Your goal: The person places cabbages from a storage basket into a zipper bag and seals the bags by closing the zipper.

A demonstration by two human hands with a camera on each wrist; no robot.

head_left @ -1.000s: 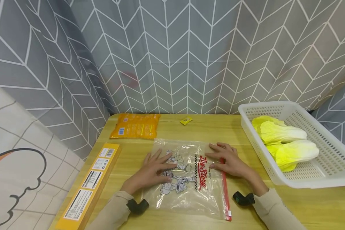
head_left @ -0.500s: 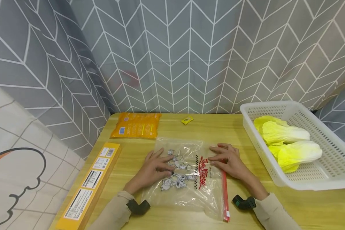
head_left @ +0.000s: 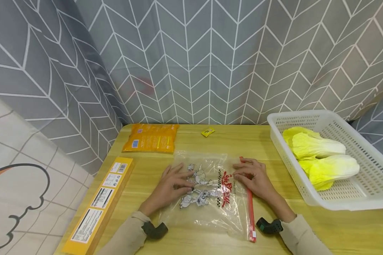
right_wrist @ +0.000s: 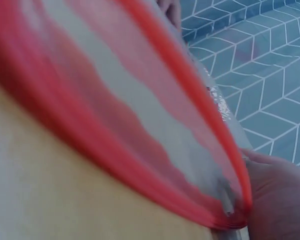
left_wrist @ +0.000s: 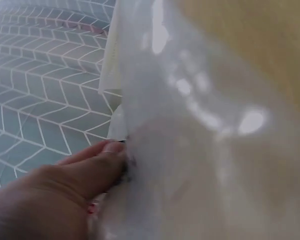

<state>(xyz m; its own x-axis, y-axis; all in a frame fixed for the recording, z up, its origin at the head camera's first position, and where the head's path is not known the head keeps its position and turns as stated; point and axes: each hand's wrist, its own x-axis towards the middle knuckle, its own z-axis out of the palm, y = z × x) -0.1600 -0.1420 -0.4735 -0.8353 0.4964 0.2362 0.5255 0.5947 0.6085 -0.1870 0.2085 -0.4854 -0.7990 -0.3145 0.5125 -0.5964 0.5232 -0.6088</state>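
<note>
A clear zip bag [head_left: 207, 217] printed with cartoon figures and red lettering lies on the table, its red zip strip [head_left: 250, 209] to the right. My left hand [head_left: 170, 187] is over its left part; in the left wrist view, the thumb [left_wrist: 102, 167] and a finger pinch the plastic film. At the lettering, my right hand [head_left: 253, 177] pinches the upper layer between thumb and fingertips. The bag's mouth gapes in the right wrist view, where the two red edges [right_wrist: 190, 85] stand apart with my right hand [right_wrist: 280, 195] beside them. The film looks puckered between both hands.
A white basket [head_left: 319, 203] with two cabbages [head_left: 332, 170] stands at the right. An orange packet [head_left: 151, 138] and small yellow sachet [head_left: 207, 132] lie at the back. A long yellow box [head_left: 99, 205] lines the left edge. A curtain [head_left: 198, 63] hangs behind the table [head_left: 191, 244].
My fingers and thumbs have drawn together on the film. The red lettering has buckled and the bag's upper layer has lifted a little. The basket and packets stay in place.
</note>
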